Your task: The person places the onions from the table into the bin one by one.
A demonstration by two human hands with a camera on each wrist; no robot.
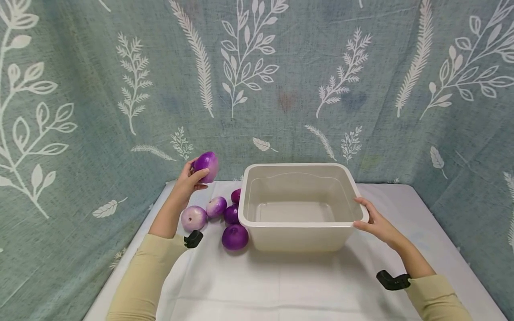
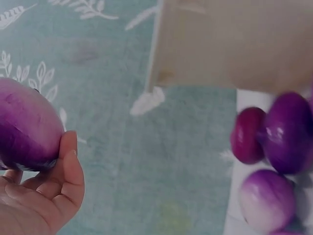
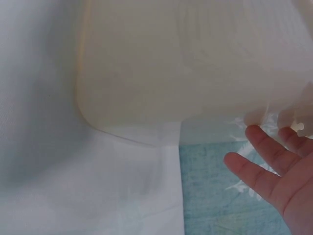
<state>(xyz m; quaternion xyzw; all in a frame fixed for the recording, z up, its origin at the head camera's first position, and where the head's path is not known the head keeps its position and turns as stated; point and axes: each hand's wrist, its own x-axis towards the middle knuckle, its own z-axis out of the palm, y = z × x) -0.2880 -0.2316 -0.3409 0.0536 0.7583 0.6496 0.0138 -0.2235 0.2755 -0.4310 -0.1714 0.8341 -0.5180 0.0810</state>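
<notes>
My left hand (image 1: 188, 180) grips a purple onion (image 1: 209, 166) in the air above the back left of the table; the left wrist view shows its fingers curled under that onion (image 2: 27, 125). Below it, several more onions lie grouped against the left side of a beige plastic basin, among them a pale one (image 1: 194, 218) and a dark purple one (image 1: 235, 236). The basin (image 1: 301, 236) stands upright, its visible inside bare. My right hand (image 1: 375, 225) holds the basin's right rim near the front corner, thumb and fingers over the edge.
A white cloth (image 1: 257, 285) covers the table. Behind and beside it hangs a green-grey curtain (image 1: 289, 133) with white leaf prints. Black wrist devices (image 1: 393, 281) sit at both sleeves.
</notes>
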